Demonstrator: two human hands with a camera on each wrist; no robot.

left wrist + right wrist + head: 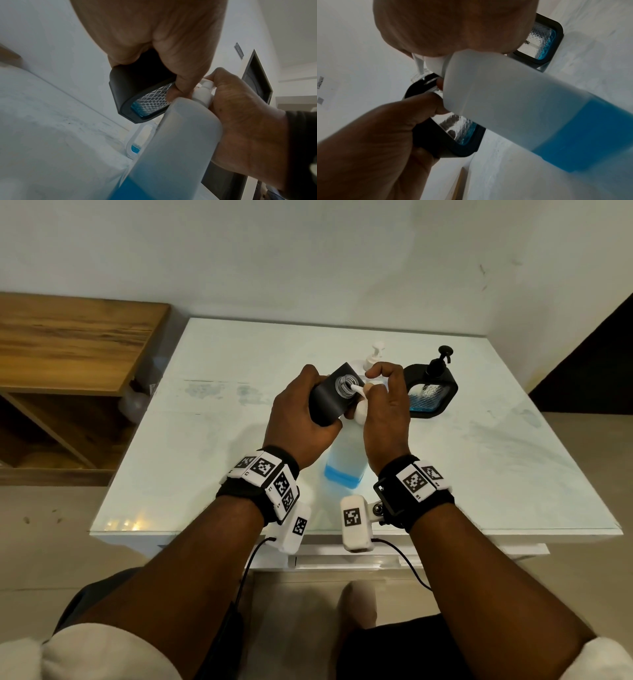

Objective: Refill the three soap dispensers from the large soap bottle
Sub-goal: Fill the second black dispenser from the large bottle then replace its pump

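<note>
Overhead, the left hand (pixel 301 409) wraps a tilted black dispenser (pixel 330 395), its open neck at the large soap bottle (pixel 344 463) nozzle; the right hand (pixel 385 412) curls over that pump. Only the wrist views show a white dispenser (pixel 135 142) behind on the table (pixel 205 440).

table's left half (pixel 191 440) open, black dispenser (pixel 432 392) blocking right

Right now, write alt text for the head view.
The left hand holds a tilted black dispenser, open neck against the spout of the large soap bottle, whose pump the right hand works. Another black dispenser stands behind.
</note>
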